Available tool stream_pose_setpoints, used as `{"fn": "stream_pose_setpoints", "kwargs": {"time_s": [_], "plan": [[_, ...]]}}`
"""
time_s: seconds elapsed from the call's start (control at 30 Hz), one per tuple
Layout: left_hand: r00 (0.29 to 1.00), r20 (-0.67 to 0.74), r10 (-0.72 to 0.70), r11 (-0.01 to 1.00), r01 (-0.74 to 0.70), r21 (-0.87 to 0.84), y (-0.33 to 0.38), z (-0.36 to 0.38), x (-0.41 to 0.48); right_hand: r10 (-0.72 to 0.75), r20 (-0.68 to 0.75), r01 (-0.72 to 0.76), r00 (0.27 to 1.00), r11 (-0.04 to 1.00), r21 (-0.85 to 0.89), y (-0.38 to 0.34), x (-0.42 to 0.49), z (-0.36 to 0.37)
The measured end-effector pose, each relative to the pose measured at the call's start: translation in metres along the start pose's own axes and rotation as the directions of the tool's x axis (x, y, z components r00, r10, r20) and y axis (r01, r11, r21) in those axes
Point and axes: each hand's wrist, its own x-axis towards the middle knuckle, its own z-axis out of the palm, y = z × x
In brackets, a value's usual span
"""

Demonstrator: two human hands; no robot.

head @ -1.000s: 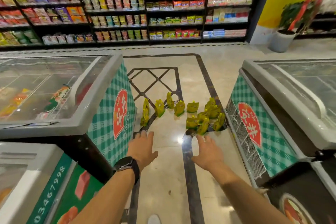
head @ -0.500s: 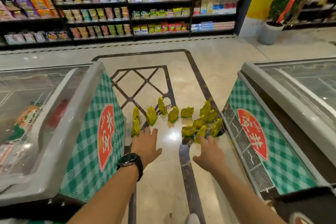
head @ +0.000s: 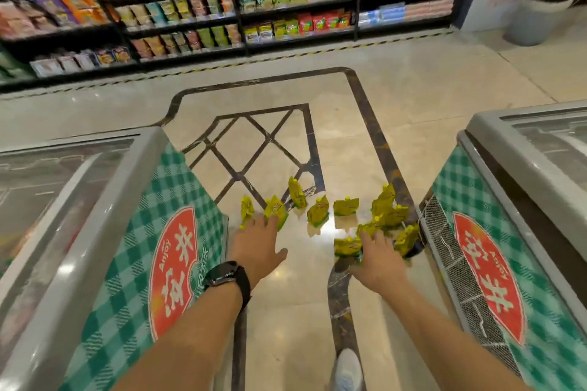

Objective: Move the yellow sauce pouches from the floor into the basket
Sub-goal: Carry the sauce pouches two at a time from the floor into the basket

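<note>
I count roughly ten yellow sauce pouches (head: 318, 215), two chest freezers (head: 104, 216), one wristwatch (head: 227, 274), one potted plant (head: 536, 16), plus my left hand (head: 259, 247) and right hand (head: 378, 263).

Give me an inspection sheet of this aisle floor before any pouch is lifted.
Surface: glossy beige tiled floor with dark inlay lines.
Job's things: yellow sauce pouches scattered on the floor, mostly upright, clustered towards the right freezer; basket not in view.
Clutter: nothing seen.
Grippers: left hand, wearing a black wristwatch, open over a pouch; right hand open at the near cluster; contact unclear.
Cables: nothing seen.
Surroundings: grey chest freezers with green checked ends on both sides; stocked black shelves; grey plant pot; white shoe.
</note>
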Motion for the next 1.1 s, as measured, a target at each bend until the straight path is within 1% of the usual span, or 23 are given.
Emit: {"fn": "stream_pose_setpoints", "kwargs": {"time_s": [0.2,0.43,0.53,0.6,0.67,0.77,0.87,1.0,1.1], "plan": [[0.999,0.045,0.013,0.999,-0.014,0.032,0.008,-0.008,0.073,-0.007,0.07,0.008,0.998,1.0,-0.021,-0.001,0.07,-0.021],[0.991,0.122,0.047,0.999,-0.047,0.0,-0.013,0.004,0.173,0.056,0.036,-0.056,0.998,0.998,-0.01,-0.017,0.156,-0.032],[0.989,0.137,0.064,0.998,-0.064,-0.007,-0.02,0.02,0.224,0.096,0.044,-0.098,0.994,0.995,0.026,-0.021,0.2,-0.027],[0.987,0.143,0.07,0.998,-0.069,-0.012,-0.021,0.035,0.257,0.104,0.052,-0.105,0.993,0.994,0.015,-0.018,0.229,-0.015],[0.982,0.169,0.083,0.997,-0.083,-0.006,-0.02,0.057,0.288,0.124,0.092,-0.125,0.988,0.992,0.002,-0.011,0.261,0.003],[0.966,0.228,0.12,0.992,-0.128,0.02,-0.017,0.105,0.344,0.125,0.164,-0.129,0.978,0.992,0.01,0.002,0.319,0.042],[0.956,0.264,0.127,0.989,-0.14,0.035,-0.013,0.18,0.408,0.074,0.186,-0.069,0.98,0.997,-0.031,0.022,0.388,0.099],[0.967,0.219,0.13,0.988,-0.145,0.054,0.001,0.307,0.491,-0.005,0.149,0.024,0.989,0.992,-0.123,0.054,0.494,0.198],[0.98,0.133,0.15,0.986,-0.158,0.045,0.017,0.398,0.545,-0.055,0.098,0.076,0.994,0.969,-0.233,0.083,0.569,0.268]]}}
